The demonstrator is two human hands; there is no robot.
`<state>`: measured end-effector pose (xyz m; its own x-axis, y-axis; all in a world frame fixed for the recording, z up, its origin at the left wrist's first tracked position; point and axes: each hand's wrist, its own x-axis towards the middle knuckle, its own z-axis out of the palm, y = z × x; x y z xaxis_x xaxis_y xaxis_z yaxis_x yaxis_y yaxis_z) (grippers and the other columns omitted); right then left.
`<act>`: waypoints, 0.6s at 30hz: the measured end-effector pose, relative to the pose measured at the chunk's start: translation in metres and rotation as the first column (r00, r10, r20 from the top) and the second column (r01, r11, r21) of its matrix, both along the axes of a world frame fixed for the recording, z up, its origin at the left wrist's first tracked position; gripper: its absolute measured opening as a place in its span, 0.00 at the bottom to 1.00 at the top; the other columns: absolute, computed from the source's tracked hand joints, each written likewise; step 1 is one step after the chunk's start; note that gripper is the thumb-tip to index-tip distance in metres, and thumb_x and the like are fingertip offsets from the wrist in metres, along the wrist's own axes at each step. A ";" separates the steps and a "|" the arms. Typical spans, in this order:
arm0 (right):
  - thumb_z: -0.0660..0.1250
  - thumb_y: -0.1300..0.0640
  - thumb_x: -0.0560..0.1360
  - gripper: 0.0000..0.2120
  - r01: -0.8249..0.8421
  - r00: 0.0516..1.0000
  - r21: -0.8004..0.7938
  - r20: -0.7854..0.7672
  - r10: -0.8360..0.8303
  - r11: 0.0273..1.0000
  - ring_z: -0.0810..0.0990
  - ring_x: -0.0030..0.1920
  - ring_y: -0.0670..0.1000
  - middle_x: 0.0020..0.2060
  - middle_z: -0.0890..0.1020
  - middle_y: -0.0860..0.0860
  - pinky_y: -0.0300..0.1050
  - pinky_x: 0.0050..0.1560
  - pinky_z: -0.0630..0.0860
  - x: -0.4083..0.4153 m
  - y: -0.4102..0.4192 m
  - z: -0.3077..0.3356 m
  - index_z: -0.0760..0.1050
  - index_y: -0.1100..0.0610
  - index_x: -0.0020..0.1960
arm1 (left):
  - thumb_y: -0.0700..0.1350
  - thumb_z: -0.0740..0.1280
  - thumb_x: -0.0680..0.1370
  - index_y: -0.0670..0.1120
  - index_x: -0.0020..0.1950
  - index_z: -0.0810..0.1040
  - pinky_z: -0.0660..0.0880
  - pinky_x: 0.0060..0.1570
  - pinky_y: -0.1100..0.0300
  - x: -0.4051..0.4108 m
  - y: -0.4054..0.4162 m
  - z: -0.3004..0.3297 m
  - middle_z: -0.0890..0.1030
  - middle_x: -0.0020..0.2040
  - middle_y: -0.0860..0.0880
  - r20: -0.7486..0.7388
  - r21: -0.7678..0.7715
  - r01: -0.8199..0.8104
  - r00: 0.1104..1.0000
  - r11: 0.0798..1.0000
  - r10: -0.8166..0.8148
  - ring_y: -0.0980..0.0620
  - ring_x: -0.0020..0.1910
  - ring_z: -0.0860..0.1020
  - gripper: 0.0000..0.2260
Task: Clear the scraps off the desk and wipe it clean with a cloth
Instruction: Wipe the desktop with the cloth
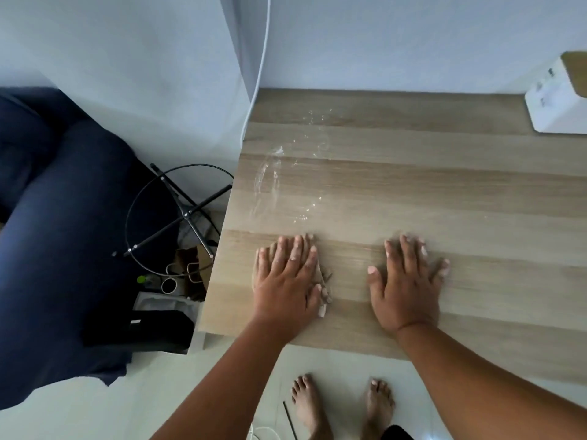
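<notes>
Now, left hand: the left hand lies flat on the cloth, fingers straight and spread, grip wide, pressing rather than pinching.
Cloth: a tan cloth is bunched under that palm on the bench, showing past the fingertips and beside the thumb; its shade is close to the wood, so its outline is probably larger than what shows.
Right hand: the right hand rests flat on bare wood, just right of the cloth, grip wide and holding nothing; pale smudges sit on some fingertips.
Bench: the wooden bench carries both hands near its front edge.
Wet marks: shiny streaks and droplets lie beyond the cloth, toward the wall.
White box: a white box stands well beyond and right of the cloth, at the back.
Feet: bare feet stand on the floor, nearer than the cloth.
</notes>
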<state>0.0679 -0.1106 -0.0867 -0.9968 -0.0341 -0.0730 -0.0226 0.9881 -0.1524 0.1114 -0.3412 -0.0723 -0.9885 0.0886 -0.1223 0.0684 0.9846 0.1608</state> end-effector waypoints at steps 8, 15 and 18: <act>0.53 0.39 0.78 0.32 0.010 1.000 0.015 -0.023 -0.009 1.000 0.54 0.82 0.61 0.81 0.60 0.53 0.75 0.76 0.47 0.001 0.000 -0.005 0.65 0.51 0.79 | 0.53 0.61 0.79 0.49 0.79 0.68 0.58 0.77 0.36 0.045 -0.070 -0.008 0.59 0.83 0.49 -0.118 0.067 0.132 0.985 0.989 -0.123 0.46 0.83 0.55 0.27; 0.54 0.39 0.79 0.32 0.008 1.000 0.039 -0.030 -0.007 0.999 0.53 0.82 0.60 0.81 0.60 0.53 0.73 0.77 0.45 -0.001 0.001 -0.005 0.64 0.51 0.79 | 0.58 0.48 0.78 0.53 0.84 0.48 0.41 0.79 0.36 -0.043 -0.071 0.004 0.47 0.85 0.47 0.082 -0.049 -0.280 0.956 0.959 0.283 0.44 0.83 0.41 0.34; 0.54 0.39 0.79 0.32 0.008 1.000 0.038 -0.030 -0.007 0.999 0.53 0.82 0.60 0.81 0.60 0.53 0.74 0.77 0.45 0.000 0.002 -0.005 0.64 0.51 0.79 | 0.57 0.48 0.78 0.53 0.84 0.43 0.38 0.79 0.38 -0.070 -0.044 0.006 0.42 0.84 0.49 0.101 -0.045 -0.181 0.978 0.982 0.184 0.45 0.82 0.37 0.34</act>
